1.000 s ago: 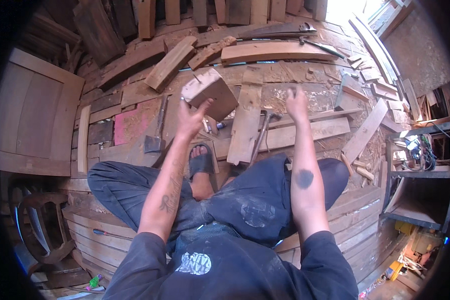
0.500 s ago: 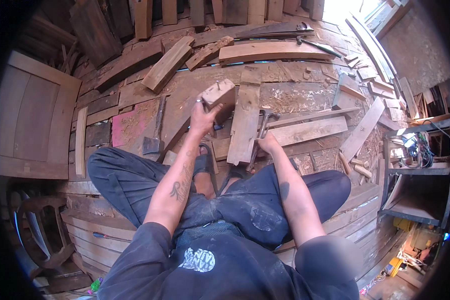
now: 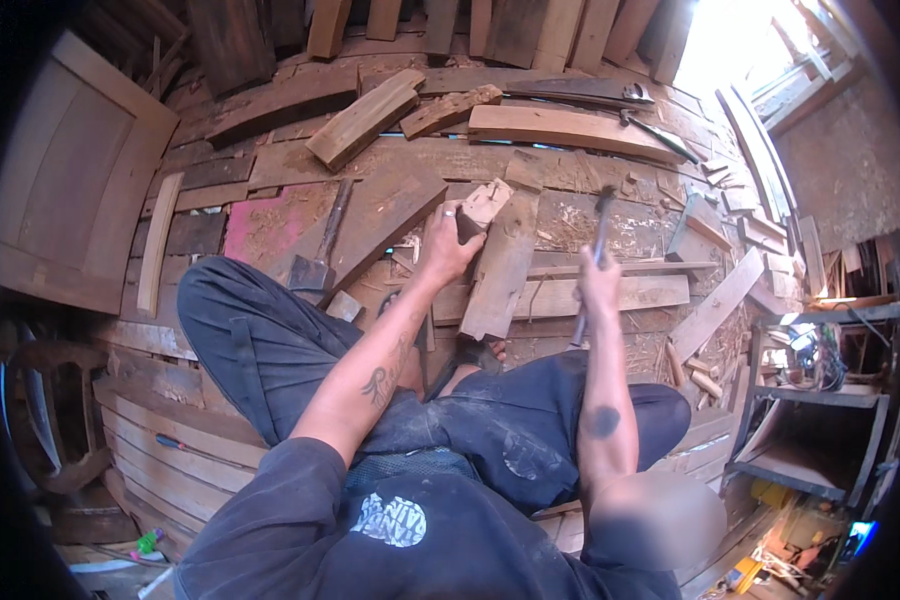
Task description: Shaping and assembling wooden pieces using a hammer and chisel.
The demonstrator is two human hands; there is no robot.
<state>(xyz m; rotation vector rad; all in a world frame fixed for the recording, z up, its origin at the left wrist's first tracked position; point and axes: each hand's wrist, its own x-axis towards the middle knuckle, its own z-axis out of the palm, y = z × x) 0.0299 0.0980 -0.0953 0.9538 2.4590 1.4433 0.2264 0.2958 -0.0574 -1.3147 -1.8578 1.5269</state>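
Floorboards (image 3: 560,215), strewn with shavings and offcuts, spread under everything. Next in size comes a panelled wooden door (image 3: 80,165), leaning at the left, and then a dark-framed rack (image 3: 820,395) at the right with tangled stuff on its upper level. Boards (image 3: 500,30) stand side by side along the far edge. Nearer lies a long, thick timber (image 3: 570,130), with a handsaw (image 3: 580,93) just beyond it and a green-handled hammer (image 3: 665,140) by its right end. A flat plank (image 3: 505,255) points toward the person's feet, between the two hands. Left of it, a dark-headed tool (image 3: 315,272) lies with its handle pointing away, near a pink sheet (image 3: 265,225). A second hammer (image 3: 603,228) stands almost upright in the right hand (image 3: 598,285), whose fingers are curled closed around the handle; its head, blurred, is at the top. A wooden block (image 3: 485,203) sits in the left hand (image 3: 450,245), which is partly open, thumb on one side and fingers on the other. The block's pale face is uppermost, just beside the plank's left edge; whether they touch, I cannot tell. Smallest are a screwdriver (image 3: 178,442) on the slats at lower left and a ring (image 3: 449,213) on a left finger.
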